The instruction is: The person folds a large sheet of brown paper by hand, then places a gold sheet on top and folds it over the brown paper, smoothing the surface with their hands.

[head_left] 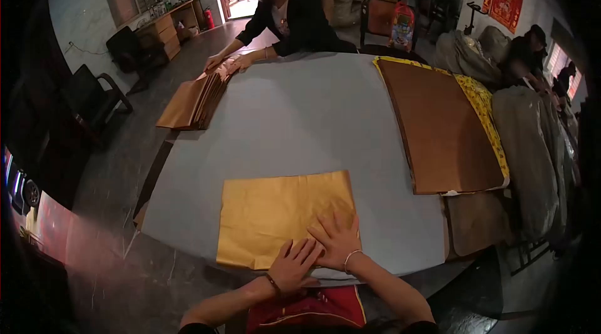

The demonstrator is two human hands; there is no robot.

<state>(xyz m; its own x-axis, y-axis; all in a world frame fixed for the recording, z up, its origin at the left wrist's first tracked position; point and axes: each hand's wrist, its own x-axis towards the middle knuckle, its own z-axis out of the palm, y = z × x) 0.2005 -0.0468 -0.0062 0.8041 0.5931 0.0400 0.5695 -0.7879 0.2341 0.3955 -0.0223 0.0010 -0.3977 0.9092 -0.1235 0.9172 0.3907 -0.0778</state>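
Note:
A gold rectangular sheet [269, 212], which looks like paper or foil, lies flat near the front edge of the grey-covered table [300, 115]. Its surface is slightly creased. My right hand [336, 239] rests on its lower right part, fingers spread and pressed down. Close beside it, my left hand [295, 265] lies on the sheet's lower edge with its fingers stretched out. The fingertips of my left hand nearly meet the right hand. Neither hand grips anything.
Folded gold-brown sheets [194, 101] are stacked at the table's left edge, where another person [294, 15] has both hands on them. A brown board [438, 127] lies on yellow patterned material [479, 99] at the right. Large grey sacks [529, 152] stand beyond it.

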